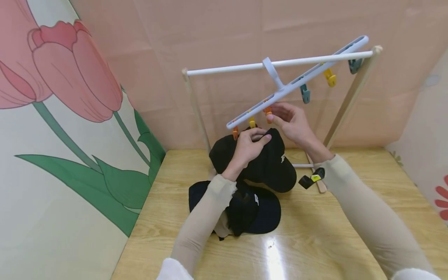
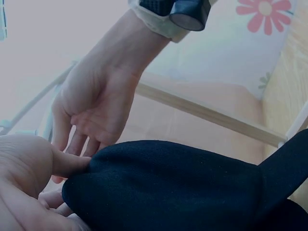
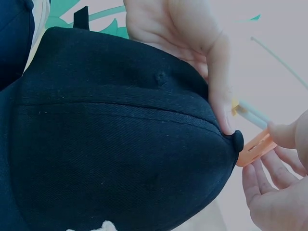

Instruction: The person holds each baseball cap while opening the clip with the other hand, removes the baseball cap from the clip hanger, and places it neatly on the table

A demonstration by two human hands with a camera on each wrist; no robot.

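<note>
My left hand [image 1: 249,146] pinches the crown of a black cap [image 1: 276,161], thumb on the near side. In the right wrist view, the button of this cap [image 3: 120,125] is close to an orange clip [image 3: 257,148]; whether they touch I cannot tell. My right hand [image 1: 293,122] pinches that clip between thumb and fingers. The clip is on a pale blue hanger [image 1: 280,93], hooked over a white rail [image 1: 231,70] and tilted up to the right. Another black cap [image 1: 221,153] is behind the left hand, under an orange clip [image 1: 235,133] and a yellow clip [image 1: 252,123].
Dark caps [image 1: 269,212] lie on the wooden table [image 1: 308,241] below the hands. Teal clips [image 1: 305,94] and a yellow clip [image 1: 329,77] hang along the hanger's right half. Wooden posts [image 1: 353,95] hold the rail on both sides.
</note>
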